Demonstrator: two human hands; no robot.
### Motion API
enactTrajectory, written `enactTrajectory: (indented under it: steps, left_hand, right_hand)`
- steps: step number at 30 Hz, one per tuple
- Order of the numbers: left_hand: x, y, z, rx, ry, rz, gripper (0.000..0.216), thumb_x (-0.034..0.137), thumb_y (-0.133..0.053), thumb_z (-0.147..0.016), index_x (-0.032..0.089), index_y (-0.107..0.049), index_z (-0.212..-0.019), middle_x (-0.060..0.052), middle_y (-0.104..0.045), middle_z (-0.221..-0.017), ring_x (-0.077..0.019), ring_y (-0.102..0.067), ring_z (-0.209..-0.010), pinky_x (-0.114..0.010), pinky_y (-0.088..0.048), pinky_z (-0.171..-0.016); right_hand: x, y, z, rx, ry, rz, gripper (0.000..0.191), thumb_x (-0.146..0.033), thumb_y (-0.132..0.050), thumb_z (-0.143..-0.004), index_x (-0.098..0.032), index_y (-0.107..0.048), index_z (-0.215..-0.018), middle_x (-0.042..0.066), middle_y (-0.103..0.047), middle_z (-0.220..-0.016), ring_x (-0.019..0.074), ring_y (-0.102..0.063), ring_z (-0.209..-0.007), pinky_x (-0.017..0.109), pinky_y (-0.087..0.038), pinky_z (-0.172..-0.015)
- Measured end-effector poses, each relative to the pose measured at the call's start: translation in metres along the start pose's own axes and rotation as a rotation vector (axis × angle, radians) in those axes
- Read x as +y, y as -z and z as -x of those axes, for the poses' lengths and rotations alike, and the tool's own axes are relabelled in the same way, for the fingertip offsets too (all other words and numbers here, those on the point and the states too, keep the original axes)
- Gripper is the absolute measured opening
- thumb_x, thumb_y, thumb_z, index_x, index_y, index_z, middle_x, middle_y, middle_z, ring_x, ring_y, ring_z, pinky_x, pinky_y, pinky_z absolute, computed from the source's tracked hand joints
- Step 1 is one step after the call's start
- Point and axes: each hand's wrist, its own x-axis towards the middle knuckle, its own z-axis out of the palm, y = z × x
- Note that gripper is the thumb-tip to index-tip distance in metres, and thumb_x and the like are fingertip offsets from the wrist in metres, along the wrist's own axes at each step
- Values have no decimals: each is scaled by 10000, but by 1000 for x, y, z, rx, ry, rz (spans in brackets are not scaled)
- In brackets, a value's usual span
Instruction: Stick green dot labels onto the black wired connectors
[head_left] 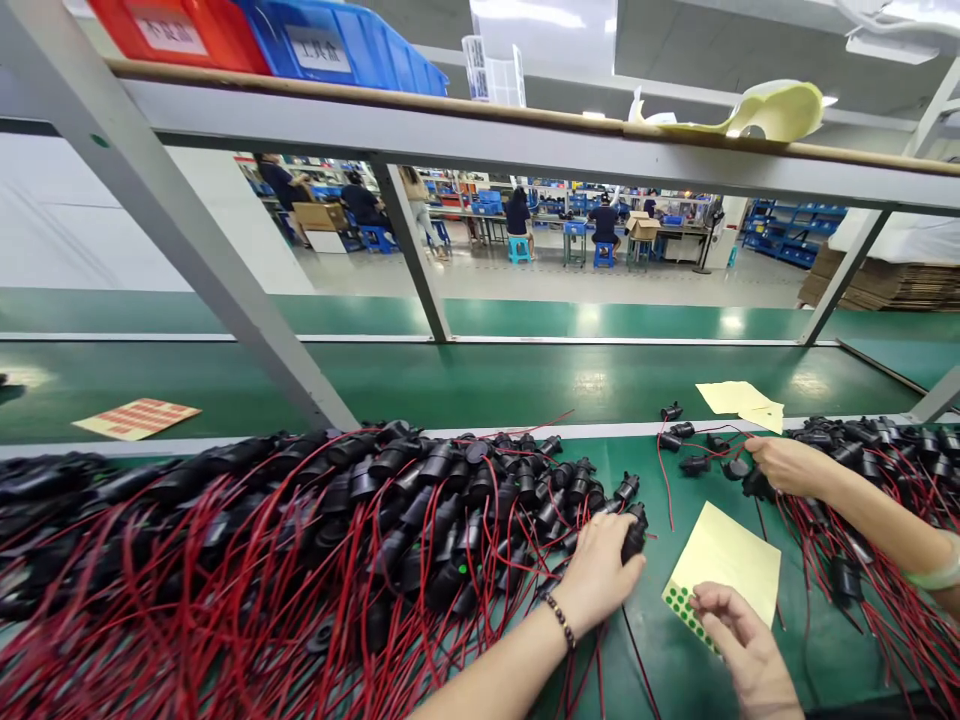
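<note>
My left hand (600, 565), with a beaded bracelet at the wrist, is closed around a black cylindrical part (634, 532) at the right end of a large heap. Similar black parts (480, 490) with long red wires (420, 610) make up that heap. A pale yellow sheet (731, 550) lies flat on the green tabletop, with rows of green dot stickers (684, 606) along its lower left edge. Over those dots my right hand (739, 640) pinches thumb and fingers together. Whatever sits between the fingertips is too small or hidden to make out.
From the right, another person's hand (787, 465) reaches to a second heap of wired parts (844, 575). Behind lie yellow sheets (739, 398) and a red-dotted sheet (139, 418). Metal posts (225, 260) carry a shelf with a red bin (180, 35) and a blue bin (337, 45).
</note>
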Motion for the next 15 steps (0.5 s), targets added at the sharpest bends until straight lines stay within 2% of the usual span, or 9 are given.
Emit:
enactTrajectory:
  steps: [2, 7, 9, 11, 13, 15]
  left_hand:
    - [-5, 2, -19, 60, 13, -160, 397, 271, -564, -792, 159, -544, -1172, -92, -615, -1094, -253, -506, -1078, -392, -371, -985]
    - [-8, 0, -46, 121, 20, -318, 223, 284, -542, -790, 118, -613, -920, -147, -598, -999, -323, -496, -1047, -464, -354, -928]
    - [-6, -1, -52, 136, 8, -371, 254, 278, -534, -793, 106, -607, -965, -163, -573, -1040, -334, -487, -1062, -471, -349, -919]
    - [-3, -4, -57, 154, -10, -438, 336, 257, -516, -800, 109, -572, -1097, -161, -558, -1107, -324, -485, -1079, -459, -353, -918]
    - [-1, -5, -61, 153, -28, -508, 415, 253, -501, -810, 121, -517, -1203, -152, -548, -1178, -313, -486, -1098, -437, -369, -915]
    - [-2, -4, -67, 104, -45, -548, 418, 288, -478, -830, 112, -505, -1208, -161, -542, -1214, -326, -495, -1098, -430, -393, -887]
  right_hand:
    - [-3, 16, -5, 1, 26, 99, 340, -514, -743, -727, -194, -678, -820, 60, -651, -934, 246, -587, -944, 288, -463, -811]
    - [-5, 61, -13, 107, 111, 344, 303, -485, -661, -798, -192, -647, -876, 68, -642, -933, 266, -575, -933, 320, -447, -772]
    - [-7, 73, -11, 158, 129, 385, 253, -439, -633, -824, -195, -636, -893, 64, -645, -921, 261, -586, -891, 324, -447, -748]
    - [-12, 80, -8, 206, 169, 433, 203, -391, -605, -840, -197, -637, -885, 61, -647, -879, 255, -592, -836, 324, -449, -716]
    - [-19, 81, -3, 247, 235, 507, 148, -329, -565, -854, -200, -636, -844, 58, -635, -836, 246, -588, -793, 323, -449, -694]
    - [-26, 78, 1, 267, 297, 587, 139, -243, -507, -863, -204, -619, -791, 59, -611, -814, 233, -580, -778, 320, -448, -687]
